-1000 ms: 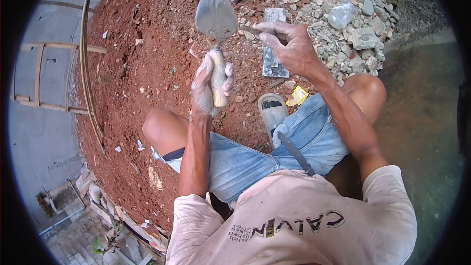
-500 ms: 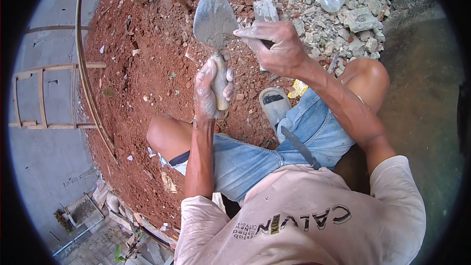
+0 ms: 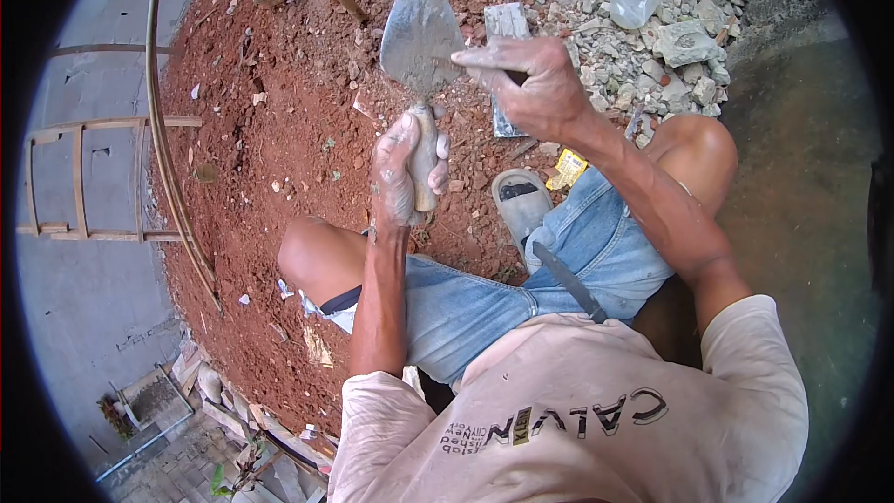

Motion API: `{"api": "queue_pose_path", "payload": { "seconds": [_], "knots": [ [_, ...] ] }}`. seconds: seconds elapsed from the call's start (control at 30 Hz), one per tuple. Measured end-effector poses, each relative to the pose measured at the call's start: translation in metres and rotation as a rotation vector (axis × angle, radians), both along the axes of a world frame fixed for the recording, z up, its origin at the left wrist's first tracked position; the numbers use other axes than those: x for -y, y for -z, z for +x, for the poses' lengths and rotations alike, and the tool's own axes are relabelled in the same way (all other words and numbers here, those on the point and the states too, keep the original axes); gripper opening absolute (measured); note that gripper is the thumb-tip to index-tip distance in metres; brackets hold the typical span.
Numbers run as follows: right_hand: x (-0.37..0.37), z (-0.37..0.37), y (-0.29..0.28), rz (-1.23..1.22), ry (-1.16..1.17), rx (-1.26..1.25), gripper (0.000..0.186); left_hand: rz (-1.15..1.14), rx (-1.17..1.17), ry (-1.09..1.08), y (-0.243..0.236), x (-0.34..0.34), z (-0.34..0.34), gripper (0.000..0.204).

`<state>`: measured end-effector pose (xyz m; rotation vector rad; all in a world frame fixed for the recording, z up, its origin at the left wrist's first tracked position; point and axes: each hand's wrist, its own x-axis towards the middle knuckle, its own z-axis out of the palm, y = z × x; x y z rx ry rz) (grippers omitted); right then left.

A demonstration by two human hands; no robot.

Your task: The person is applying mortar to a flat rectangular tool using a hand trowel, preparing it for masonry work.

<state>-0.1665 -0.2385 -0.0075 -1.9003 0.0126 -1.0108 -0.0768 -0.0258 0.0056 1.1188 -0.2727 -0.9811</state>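
Red soil (image 3: 251, 158) is spreading under the whole scene, and a heap of pale rubble (image 3: 643, 65) is rising at the far right. The person's blue jeans (image 3: 466, 307) are showing bent legs spread wide below the hands. The trowel (image 3: 422, 56) is sitting above the soil between the knees, its broad grey blade pointing away from the body and its face turned up. Just beyond the right hand (image 3: 535, 84), a flat float (image 3: 506, 19) is lying partly hidden beside the rubble. A gray sandal (image 3: 521, 200) and, smaller, a yellow packet (image 3: 567, 169) are resting nearer. The right fingertips could be slipping along the blade's edge and getting nicked if they were pressing too hard there, and a loosening left grip could be letting the trowel twist. The left hand (image 3: 399, 163) is wrapping closed around the wooden handle. The right hand is curling nearly closed, its forefinger reaching the blade's right edge, and is pinching a slim object (image 3: 516, 77); only a dark end is showing, so its kind is staying unclear.
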Motion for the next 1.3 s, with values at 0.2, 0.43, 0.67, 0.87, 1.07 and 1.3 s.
{"api": "queue_pose_path", "payload": {
  "seconds": [0.2,0.43,0.67,0.87,1.07,1.3],
  "knots": [
    [0.02,0.005,-0.008,-0.017,0.132,-0.045,0.021,0.004,0.023,0.05,-0.001,0.002,0.001,0.05],
    [0.003,0.0,-0.007,0.04,0.007,-0.138,0.024,0.005,-0.004,0.029,0.006,-0.002,0.004,0.049],
    [0.003,0.0,0.007,0.009,0.009,-0.06,0.025,0.038,0.017,0.045,0.001,-0.002,0.001,0.048],
    [0.017,0.004,-0.003,0.063,0.117,-0.021,0.022,0.029,0.011,0.071,-0.002,-0.001,0.0,0.047],
    [0.015,0.005,0.001,0.017,0.029,-0.097,0.024,0.013,-0.002,0.059,0.003,-0.003,0.005,0.048],
    [0.034,0.01,-0.003,0.097,0.211,0.021,0.021,0.062,0.014,0.14,-0.003,-0.002,0.001,0.049]
  ]
}}
